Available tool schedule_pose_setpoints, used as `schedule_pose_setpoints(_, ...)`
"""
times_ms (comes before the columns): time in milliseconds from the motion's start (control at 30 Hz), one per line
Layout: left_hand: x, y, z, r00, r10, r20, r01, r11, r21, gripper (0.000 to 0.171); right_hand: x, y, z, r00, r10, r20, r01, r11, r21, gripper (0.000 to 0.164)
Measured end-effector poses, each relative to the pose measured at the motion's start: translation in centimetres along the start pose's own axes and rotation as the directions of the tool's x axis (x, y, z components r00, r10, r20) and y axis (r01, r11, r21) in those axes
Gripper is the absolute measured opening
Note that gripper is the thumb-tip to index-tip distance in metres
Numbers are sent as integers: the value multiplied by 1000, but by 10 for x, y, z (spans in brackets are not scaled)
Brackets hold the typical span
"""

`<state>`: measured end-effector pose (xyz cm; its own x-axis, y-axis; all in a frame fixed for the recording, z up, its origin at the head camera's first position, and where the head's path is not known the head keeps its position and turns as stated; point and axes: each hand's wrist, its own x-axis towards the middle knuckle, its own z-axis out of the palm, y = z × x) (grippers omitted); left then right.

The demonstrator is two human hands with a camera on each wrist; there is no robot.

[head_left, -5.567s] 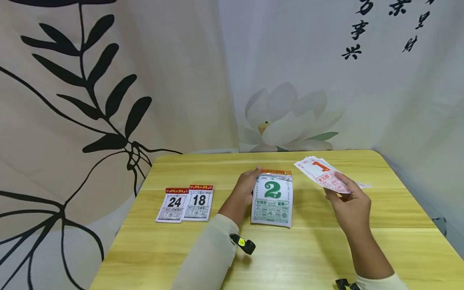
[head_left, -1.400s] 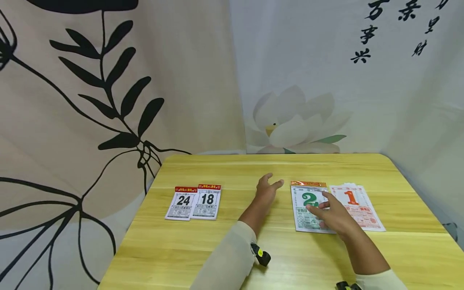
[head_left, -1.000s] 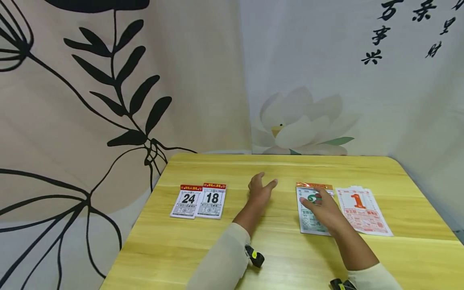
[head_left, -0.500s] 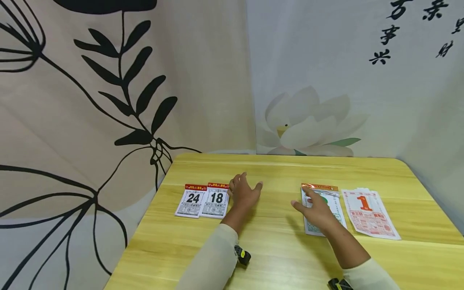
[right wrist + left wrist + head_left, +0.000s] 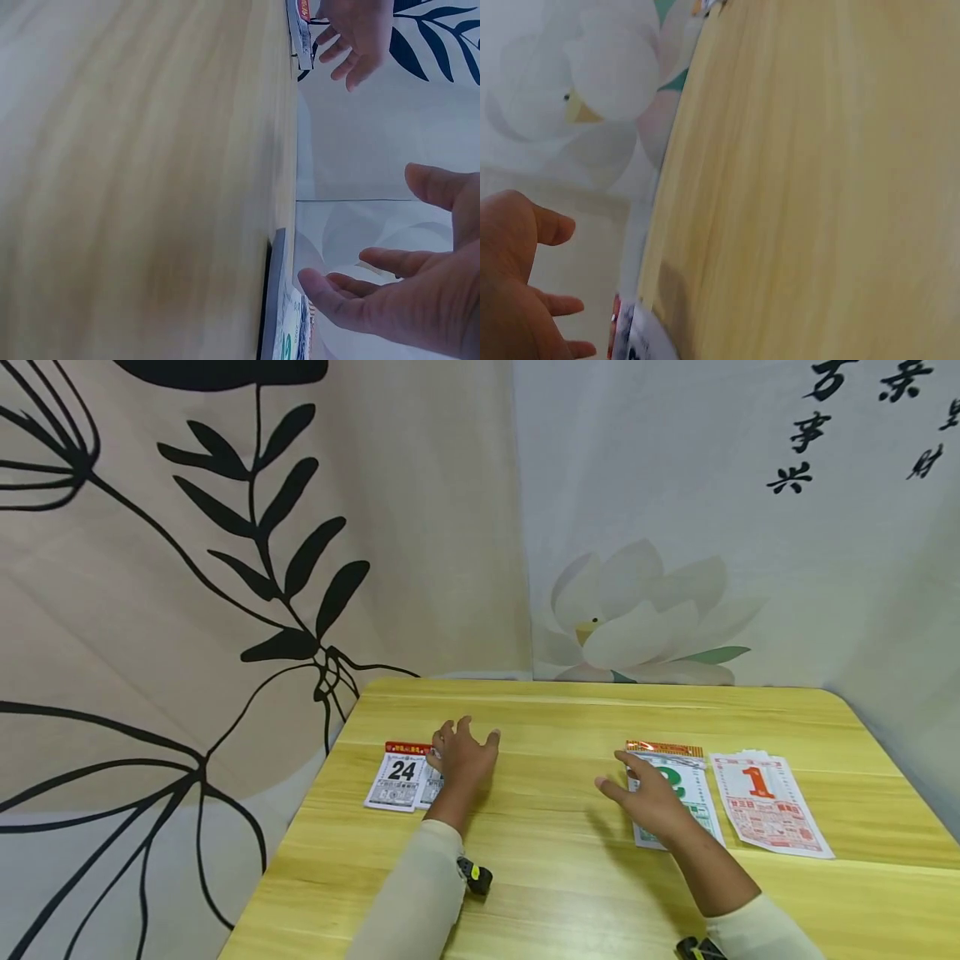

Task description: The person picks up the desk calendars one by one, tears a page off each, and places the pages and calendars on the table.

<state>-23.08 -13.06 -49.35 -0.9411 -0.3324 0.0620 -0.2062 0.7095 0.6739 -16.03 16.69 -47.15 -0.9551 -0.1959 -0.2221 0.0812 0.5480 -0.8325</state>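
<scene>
My left hand [image 5: 465,764], fingers spread, hovers over a small tear-off calendar [image 5: 431,789] and hides most of its face. Left of that calendar lies another small one [image 5: 392,781], red-topped and numbered 24, which it partly overlaps. A larger tear-off calendar [image 5: 697,806] with a green 2 lies on the right. Above it hangs my right hand [image 5: 656,802], thumb and fingers apart, covering part of the number. In the right wrist view this hand [image 5: 427,292] holds nothing. Beside the green calendar lies a stack of torn-off sheets [image 5: 776,814] with a red 1 on top.
Everything lies on a wood-grain table [image 5: 555,877] with rounded far corners. A fabric backdrop [image 5: 435,527] with dark leaves, a pale lotus and black characters hangs behind its far edge. Small black wrist cameras [image 5: 476,876] sit at the cuffs.
My right hand has laid down the red 1 sheets. The left has let go of the green calendar, now farther right beside them, and moved left over the small calendar numbered 18.
</scene>
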Motion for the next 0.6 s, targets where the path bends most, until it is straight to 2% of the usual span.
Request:
schedule_pose_setpoints(200,14,-18,-12,999,-31,4,31,998,52,70,2,-1,4,1000,-27,8,27,1000,6,91)
schedule_pose_setpoints(333,23,-28,-21,996,-75,47,71,994,89,72,3,-2,7,999,-35,15,35,999,-2,93)
schedule_pose_setpoints(600,33,-41,-35,989,-116,94,108,990,90,70,4,-7,12,999,-36,10,36,999,-26,95)
